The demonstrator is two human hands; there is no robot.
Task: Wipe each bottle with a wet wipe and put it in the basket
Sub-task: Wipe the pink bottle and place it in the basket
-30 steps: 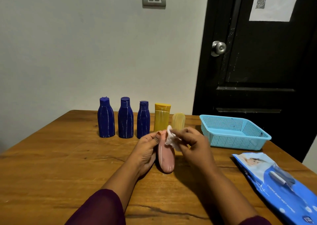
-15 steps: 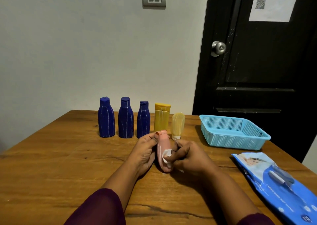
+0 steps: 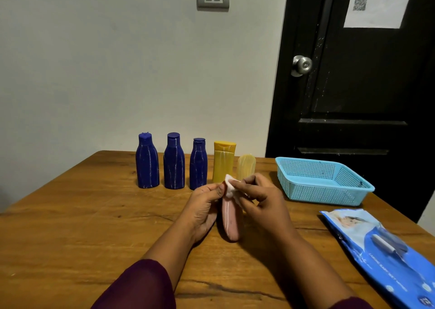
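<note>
Wood with a glossy, streaked grain forms the tabletop (image 3: 70,226). Far to the left of the pink bottle (image 3: 231,221), and behind it, three blue bottles (image 3: 147,165) (image 3: 174,165) (image 3: 198,167) stand upright in a row; they are matte plastic, shouldered, with flip caps and pale vertical streaks. The left hand (image 3: 202,211) wraps the pink bottle's left side, fingers curled behind it and the thumb near its top. That bottle is smooth, slim and round-ended. Its long axis runs from the near rounded end at the tabletop up and away toward the row, with a whitish stripe down its length. At its upper end sits a crumpled white wet wipe (image 3: 229,187), pinched between the thumb and bent fingers of the right hand (image 3: 261,201) and pressed to the bottle. Just behind stand a square-capped yellow bottle (image 3: 223,162) and a translucent pale tube (image 3: 247,166). To the right of the pink bottle lies a light blue basket (image 3: 348,191), rectangular plastic with a perforated mesh wall. Nearer and further right is a shiny blue pack of wipes (image 3: 381,250) with white print too small to read. Above the basket is a black door (image 3: 353,85) with a round metal knob (image 3: 302,65) and a sheet (image 3: 376,7) bearing a QR code, its text blurred.
</note>
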